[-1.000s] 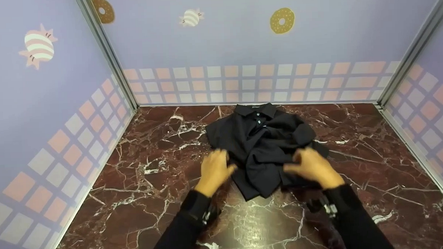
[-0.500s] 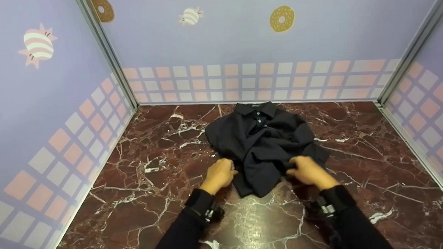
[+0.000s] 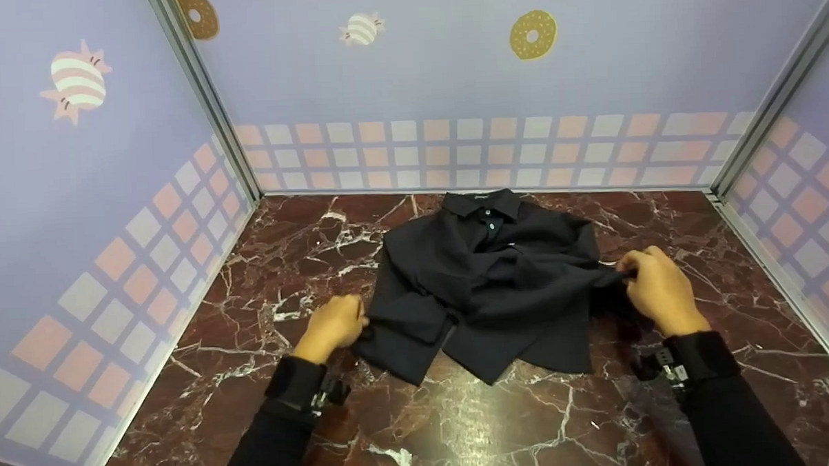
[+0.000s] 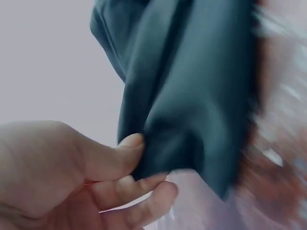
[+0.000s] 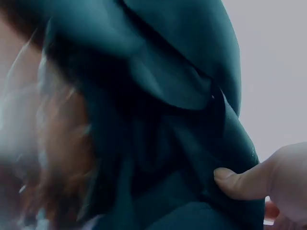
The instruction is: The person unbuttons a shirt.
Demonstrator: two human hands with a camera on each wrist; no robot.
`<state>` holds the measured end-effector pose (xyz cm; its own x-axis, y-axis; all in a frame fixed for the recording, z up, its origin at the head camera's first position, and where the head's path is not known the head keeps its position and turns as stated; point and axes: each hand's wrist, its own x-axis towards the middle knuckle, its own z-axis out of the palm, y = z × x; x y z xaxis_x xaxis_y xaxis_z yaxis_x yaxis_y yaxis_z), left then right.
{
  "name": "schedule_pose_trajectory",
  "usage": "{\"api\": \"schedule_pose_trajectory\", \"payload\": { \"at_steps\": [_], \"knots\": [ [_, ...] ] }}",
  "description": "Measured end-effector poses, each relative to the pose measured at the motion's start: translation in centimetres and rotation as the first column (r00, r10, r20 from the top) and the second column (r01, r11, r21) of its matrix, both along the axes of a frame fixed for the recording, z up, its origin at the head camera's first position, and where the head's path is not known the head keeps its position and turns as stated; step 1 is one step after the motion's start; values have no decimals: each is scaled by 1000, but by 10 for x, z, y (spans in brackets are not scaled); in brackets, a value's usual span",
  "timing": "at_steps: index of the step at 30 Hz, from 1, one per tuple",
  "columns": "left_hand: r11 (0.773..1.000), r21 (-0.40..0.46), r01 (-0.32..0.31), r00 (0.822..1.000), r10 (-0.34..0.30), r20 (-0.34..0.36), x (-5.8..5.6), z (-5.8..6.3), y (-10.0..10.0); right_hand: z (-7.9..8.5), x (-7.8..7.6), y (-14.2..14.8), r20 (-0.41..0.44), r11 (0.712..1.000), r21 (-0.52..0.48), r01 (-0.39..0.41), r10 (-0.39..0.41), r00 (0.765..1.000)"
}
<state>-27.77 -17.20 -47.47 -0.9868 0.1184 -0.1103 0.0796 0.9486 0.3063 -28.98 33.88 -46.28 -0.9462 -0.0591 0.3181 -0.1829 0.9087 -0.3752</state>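
Note:
A black button-up shirt (image 3: 499,278) lies spread in the middle of the table, its collar (image 3: 482,204) toward the back wall and its lower part folded and rumpled. My left hand (image 3: 334,327) pinches an edge of the cloth at the shirt's lower left. In the left wrist view the thumb (image 4: 130,148) presses the fabric against the fingers. At the right side my right hand (image 3: 658,286) pinches another part of the shirt and holds it stretched. The right wrist view shows the thumb (image 5: 235,182) on the dark cloth, with the fingers mostly hidden behind it.
The table (image 3: 255,404) has a dark red marbled top. A back wall (image 3: 395,68) with printed sweets and checks stands just behind the collar. Side walls (image 3: 131,222) close off the left and right.
Both hands have moved apart, the left one to the left and the right one to the right and farther back. The shirt's lower part has been pulled wider between them.

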Motion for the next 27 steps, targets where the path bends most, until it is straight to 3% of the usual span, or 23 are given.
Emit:
{"api": "schedule_pose_trajectory", "payload": {
  "at_steps": [4,6,8,11,12,13,15,16,18,20,22,24,27],
  "knots": [
    [998,-52,24,999,-22,31,4,-11,-1,-20,-11,7,153,990,64,-128,117,981],
    [995,-92,24,998,-29,-60,6,-13,5,-24,-11,4,260,977,87,-196,168,951],
    [993,-115,39,976,-63,-211,9,-12,14,-21,-3,-4,301,972,114,-203,161,940],
    [985,-104,139,897,-170,-408,14,-7,34,-8,16,-23,153,979,152,-135,112,982],
    [979,-84,188,878,-206,-433,15,-5,42,-3,22,-30,72,983,149,-110,100,992],
    [970,-59,234,869,-236,-434,15,-3,50,1,27,-37,-7,984,145,-99,102,995],
    [958,-14,288,880,-270,-392,14,-1,66,7,36,-51,-62,987,104,-124,131,989],
    [957,14,290,895,-266,-357,13,-1,75,9,38,-58,-28,985,78,-154,156,987],
    [966,55,252,930,-225,-292,9,-4,90,8,39,-69,131,978,1,-207,205,970],
    [983,77,167,959,-144,-242,2,-10,103,2,35,-78,324,978,-110,-178,204,924],
    [991,110,71,981,-49,-188,-9,-17,115,-8,28,-83,457,977,-185,-101,177,872],
    [988,151,-23,990,44,-136,-24,-29,125,-20,20,-85,511,969,-249,-3,134,849],
    [950,271,-151,986,164,-24,-51,-54,135,-38,8,-88,539,945,-317,84,107,836]
  ]
}}
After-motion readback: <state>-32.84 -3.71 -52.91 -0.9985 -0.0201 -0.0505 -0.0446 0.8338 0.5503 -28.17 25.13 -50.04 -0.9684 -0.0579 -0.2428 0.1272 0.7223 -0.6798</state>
